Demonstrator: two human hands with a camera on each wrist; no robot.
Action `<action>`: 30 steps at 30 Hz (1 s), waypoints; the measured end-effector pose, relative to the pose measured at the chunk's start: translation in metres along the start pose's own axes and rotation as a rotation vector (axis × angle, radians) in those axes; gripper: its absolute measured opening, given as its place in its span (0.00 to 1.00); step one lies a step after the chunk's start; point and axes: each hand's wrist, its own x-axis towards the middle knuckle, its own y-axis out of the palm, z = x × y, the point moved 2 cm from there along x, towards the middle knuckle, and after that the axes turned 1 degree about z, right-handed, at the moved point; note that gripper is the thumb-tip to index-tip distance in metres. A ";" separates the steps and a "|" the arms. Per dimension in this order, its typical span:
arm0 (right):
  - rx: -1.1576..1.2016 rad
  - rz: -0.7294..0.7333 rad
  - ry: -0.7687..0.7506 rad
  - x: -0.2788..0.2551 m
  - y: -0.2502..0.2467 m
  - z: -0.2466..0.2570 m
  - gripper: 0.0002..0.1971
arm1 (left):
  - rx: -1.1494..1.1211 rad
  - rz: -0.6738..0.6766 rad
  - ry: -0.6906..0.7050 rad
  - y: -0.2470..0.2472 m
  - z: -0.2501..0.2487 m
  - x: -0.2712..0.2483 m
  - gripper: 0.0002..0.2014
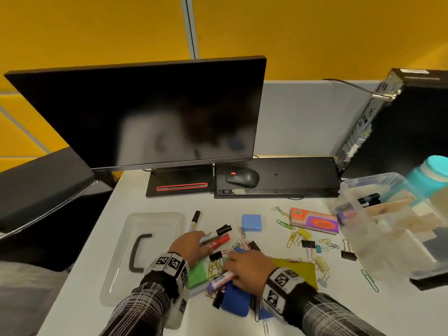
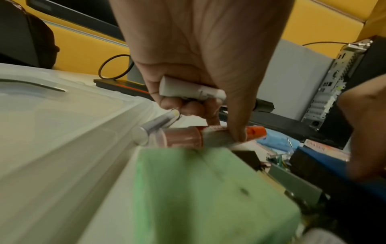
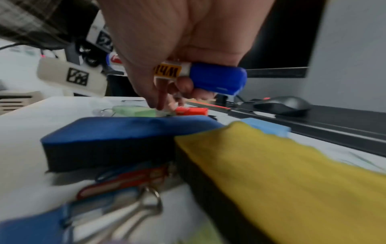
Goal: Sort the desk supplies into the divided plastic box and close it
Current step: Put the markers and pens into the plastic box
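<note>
My left hand [image 1: 194,241] grips a white marker with a black cap [image 1: 215,232] in its curled fingers [image 2: 188,107]. Its thumb presses on the red marker [image 2: 208,137] lying on the desk. My right hand [image 1: 244,265] holds a blue-capped marker [image 3: 208,77] above the dark blue eraser [image 3: 117,132]. The divided plastic box [image 1: 358,190] stands open at the right with markers and wooden pegs inside. Its clear lid [image 1: 116,275], with a black handle, lies flat at the left.
Scattered between lid and box are a green block [image 1: 197,275], a yellow pad [image 1: 298,270], a light blue block [image 1: 251,222], an orange and purple pack [image 1: 315,220], another marker [image 1: 195,220], paper clips and binder clips [image 1: 308,244]. A monitor [image 1: 145,112], mouse [image 1: 242,178] and teal bottle [image 1: 429,178] stand behind.
</note>
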 end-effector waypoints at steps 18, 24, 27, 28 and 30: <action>0.074 -0.157 0.214 -0.037 -0.053 -0.037 0.15 | -0.327 -0.287 0.060 -0.034 -0.008 0.008 0.09; 0.068 -0.361 0.564 -0.139 -0.115 -0.133 0.15 | -0.340 -0.234 0.120 -0.020 -0.050 0.020 0.12; 0.048 -0.412 0.806 -0.185 -0.137 -0.191 0.17 | -0.327 -0.237 0.149 -0.011 -0.069 0.026 0.13; 0.037 -0.394 0.893 -0.197 -0.141 -0.209 0.16 | -0.341 -0.229 0.167 -0.008 -0.076 0.026 0.13; -0.029 -0.334 1.027 -0.213 -0.146 -0.238 0.15 | -0.355 -0.212 0.200 -0.002 -0.087 0.028 0.12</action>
